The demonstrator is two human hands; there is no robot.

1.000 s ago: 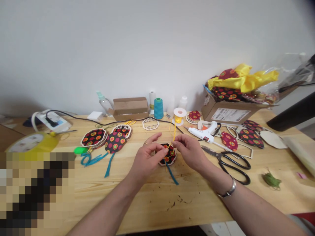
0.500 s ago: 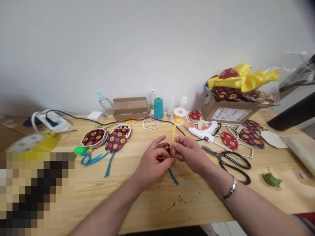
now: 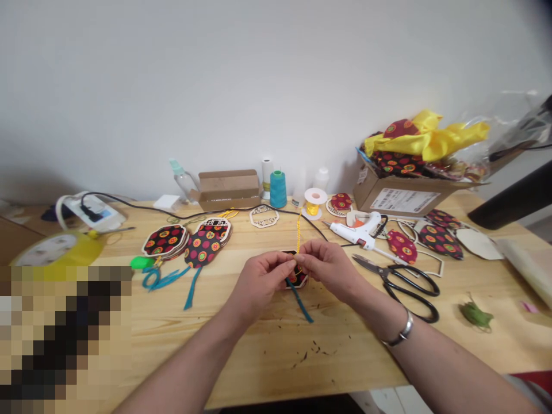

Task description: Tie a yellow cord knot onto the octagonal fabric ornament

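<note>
My left hand (image 3: 268,280) and my right hand (image 3: 324,265) meet at the middle of the table, thumbs and fingertips closed together on the yellow cord (image 3: 298,230). Just below the fingertips is a small dark flowered fabric piece (image 3: 299,277) with a pale rim, partly covered by my left fingers. A teal ribbon (image 3: 302,305) trails from it toward me. The cord stands up from the pinch, and its knot or loop at the fingers is too small to make out.
Black-handled scissors (image 3: 388,276) and a white glue gun (image 3: 360,231) lie to the right, near a cardboard box (image 3: 401,201) of fabric. Stacked flowered pieces (image 3: 207,244) rest at left. Behind my hands stand a yellow spool (image 3: 314,208) and a teal thread cone (image 3: 278,190).
My left hand has shifted from gripping the fabric piece to pinching beside my right fingertips. More of the fabric piece now shows, and the cord has moved slightly left.
</note>
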